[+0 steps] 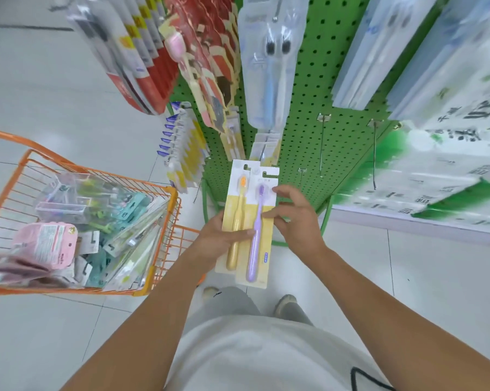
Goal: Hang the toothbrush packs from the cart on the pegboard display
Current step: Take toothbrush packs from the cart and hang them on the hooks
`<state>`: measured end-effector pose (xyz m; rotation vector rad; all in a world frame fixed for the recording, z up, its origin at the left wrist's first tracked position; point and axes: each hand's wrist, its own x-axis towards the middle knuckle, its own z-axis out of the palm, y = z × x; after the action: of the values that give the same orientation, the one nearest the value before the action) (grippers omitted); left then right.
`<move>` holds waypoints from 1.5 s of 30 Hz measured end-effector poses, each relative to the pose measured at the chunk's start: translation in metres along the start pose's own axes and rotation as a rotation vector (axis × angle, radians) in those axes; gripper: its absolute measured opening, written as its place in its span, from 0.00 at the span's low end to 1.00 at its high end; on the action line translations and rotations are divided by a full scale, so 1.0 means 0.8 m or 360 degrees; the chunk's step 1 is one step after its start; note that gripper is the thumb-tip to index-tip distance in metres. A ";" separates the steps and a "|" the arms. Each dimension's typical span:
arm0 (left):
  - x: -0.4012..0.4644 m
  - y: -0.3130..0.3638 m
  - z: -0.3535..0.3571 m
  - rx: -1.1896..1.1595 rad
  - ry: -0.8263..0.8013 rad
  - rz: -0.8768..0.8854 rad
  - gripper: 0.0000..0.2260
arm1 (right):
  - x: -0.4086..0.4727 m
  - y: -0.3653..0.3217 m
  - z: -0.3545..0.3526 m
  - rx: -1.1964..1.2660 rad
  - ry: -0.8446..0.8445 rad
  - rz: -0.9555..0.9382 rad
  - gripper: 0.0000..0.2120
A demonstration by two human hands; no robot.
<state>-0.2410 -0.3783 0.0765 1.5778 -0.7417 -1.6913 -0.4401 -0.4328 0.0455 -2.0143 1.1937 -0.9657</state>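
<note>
I hold two carded toothbrush packs in front of the green pegboard (317,88). The yellow toothbrush pack (238,198) lies to the left, and the purple toothbrush pack (262,218) overlaps it on the right. My left hand (221,241) grips both packs from the left, thumb across their fronts. My right hand (297,218) pinches the right edge of the purple pack. The orange wire cart (159,249) stands to my left, filled with several more packs (102,227).
Bare metal pegs (321,145), (374,153) stick out of the pegboard right of my hands. Packs hang above: red ones (153,60), a blue twin pack (272,66) and pale packs (379,46). A white and green banner (449,170) is at right. My shoes stand on the tiled floor.
</note>
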 end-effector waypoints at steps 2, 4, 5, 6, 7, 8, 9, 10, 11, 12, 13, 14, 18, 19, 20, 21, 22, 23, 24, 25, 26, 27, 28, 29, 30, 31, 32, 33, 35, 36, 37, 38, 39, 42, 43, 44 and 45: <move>-0.002 0.001 -0.002 0.0022 0.0051 0.0033 0.19 | -0.004 -0.007 0.002 0.0191 0.0091 0.0275 0.18; -0.002 0.002 -0.007 0.0091 0.0088 0.0025 0.18 | 0.002 -0.020 0.006 0.0693 0.0219 0.0789 0.19; -0.002 0.002 -0.008 0.0129 0.0086 0.0024 0.19 | 0.008 -0.029 0.006 0.1023 0.0237 0.1078 0.18; -0.001 0.001 -0.009 0.0163 0.0082 0.0026 0.20 | 0.013 -0.034 0.006 0.1298 0.0203 0.1308 0.15; 0.002 0.000 -0.009 0.0194 0.0080 0.0027 0.21 | 0.019 -0.036 0.004 0.1429 0.0117 0.1445 0.12; 0.006 -0.001 -0.009 0.0231 0.0074 0.0026 0.23 | 0.025 -0.034 0.003 0.1405 -0.0001 0.1487 0.11; 0.009 -0.002 -0.009 0.0264 0.0080 0.0020 0.24 | 0.029 -0.030 0.001 0.1319 -0.0100 0.1467 0.10; 0.013 -0.003 -0.009 0.0285 0.0110 0.0030 0.25 | 0.033 -0.027 0.001 0.1249 -0.0148 0.1427 0.10; 0.016 -0.004 -0.008 0.0300 0.0157 0.0063 0.23 | 0.038 -0.027 0.001 0.1221 -0.0151 0.1408 0.10; 0.018 -0.004 -0.010 0.0341 0.0222 0.0118 0.21 | 0.043 -0.026 0.003 0.1224 -0.0131 0.1405 0.10; 0.019 -0.004 -0.012 0.0409 0.0304 0.0176 0.17 | 0.048 -0.027 0.005 0.1231 -0.0106 0.1405 0.10; 0.019 -0.002 -0.016 0.0478 0.0381 0.0222 0.13 | 0.052 -0.028 0.007 0.1229 -0.0085 0.1405 0.11; 0.019 0.004 -0.039 0.0557 0.0484 0.0289 0.05 | 0.066 -0.027 0.026 0.1095 -0.0139 0.1329 0.11; 0.018 0.006 -0.043 0.0554 0.0494 0.0297 0.04 | 0.068 -0.026 0.031 0.1060 -0.0143 0.1306 0.11; 0.018 0.005 -0.047 0.0526 0.0495 0.0312 0.05 | 0.070 -0.025 0.037 0.1044 -0.0126 0.1301 0.11; 0.018 0.005 -0.048 0.0499 0.0495 0.0329 0.09 | 0.071 -0.023 0.041 0.1038 -0.0102 0.1314 0.11; 0.018 0.003 -0.050 0.0477 0.0497 0.0328 0.11 | 0.073 -0.022 0.044 0.1036 -0.0082 0.1331 0.11; 0.020 0.002 -0.054 0.0461 0.0505 0.0317 0.12 | 0.075 -0.020 0.047 0.1026 -0.0070 0.1345 0.11; 0.021 0.000 -0.057 0.0445 0.0515 0.0296 0.11 | 0.077 -0.017 0.050 0.1016 -0.0068 0.1356 0.11; 0.023 -0.001 -0.060 0.0428 0.0520 0.0272 0.08 | 0.079 -0.013 0.053 0.1015 -0.0073 0.1365 0.11; 0.026 -0.002 -0.063 0.0412 0.0511 0.0252 0.04 | 0.081 -0.009 0.054 0.1015 -0.0072 0.1378 0.11; 0.027 -0.002 -0.064 0.0401 0.0501 0.0237 0.03 | 0.083 -0.005 0.056 0.1006 -0.0063 0.1389 0.11; 0.028 -0.002 -0.065 0.0392 0.0488 0.0222 0.04 | 0.086 0.000 0.057 0.0986 -0.0054 0.1402 0.11; 0.029 0.000 -0.066 0.0382 0.0481 0.0205 0.05 | 0.089 0.005 0.058 0.0954 -0.0051 0.1412 0.10; 0.030 0.001 -0.066 0.0368 0.0470 0.0193 0.05 | 0.092 0.009 0.059 0.0918 -0.0043 0.1418 0.10; 0.030 0.003 -0.066 0.0355 0.0459 0.0183 0.05 | 0.096 0.014 0.060 0.0882 -0.0025 0.1426 0.09; 0.031 0.004 -0.065 0.0355 0.0447 0.0177 0.04 | 0.102 0.017 0.059 0.0831 -0.0003 0.1426 0.09; 0.031 0.007 -0.064 0.0369 0.0439 0.0169 0.04 | 0.108 0.019 0.059 0.0751 0.0012 0.1436 0.09; 0.032 0.010 -0.061 0.0386 0.0417 0.0155 0.04 | 0.120 0.026 0.058 0.0573 0.0015 0.1476 0.11; 0.033 0.012 -0.060 0.0382 0.0400 0.0153 0.04 | 0.127 0.029 0.057 0.0526 0.0000 0.1505 0.13; 0.033 0.014 -0.058 0.0383 0.0380 0.0154 0.04 | 0.133 0.031 0.056 0.0508 -0.0018 0.1544 0.17; 0.033 0.015 -0.057 0.0390 0.0354 0.0159 0.05 | 0.138 0.033 0.056 0.0507 -0.0030 0.1589 0.22; 0.033 0.015 -0.056 0.0401 0.0333 0.0163 0.05 | 0.142 0.035 0.054 0.0519 -0.0042 0.1638 0.27; 0.034 0.018 -0.058 0.0451 0.0310 0.0178 0.04 | 0.148 0.036 0.051 0.0557 -0.0080 0.1686 0.36; 0.035 0.018 -0.058 0.0468 0.0309 0.0179 0.04 | 0.149 0.035 0.051 0.0571 -0.0068 0.1702 0.36; 0.036 0.019 -0.059 0.0475 0.0305 0.0178 0.04 | 0.151 0.035 0.049 0.0588 -0.0044 0.1724 0.35; 0.036 0.021 -0.058 0.0477 0.0307 0.0171 0.05 | 0.150 0.033 0.046 0.0610 -0.0016 0.1760 0.35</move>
<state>-0.1934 -0.4089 0.0680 1.8382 -0.9948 -1.3744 -0.3821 -0.5471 0.0382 -0.8077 1.6454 -0.5253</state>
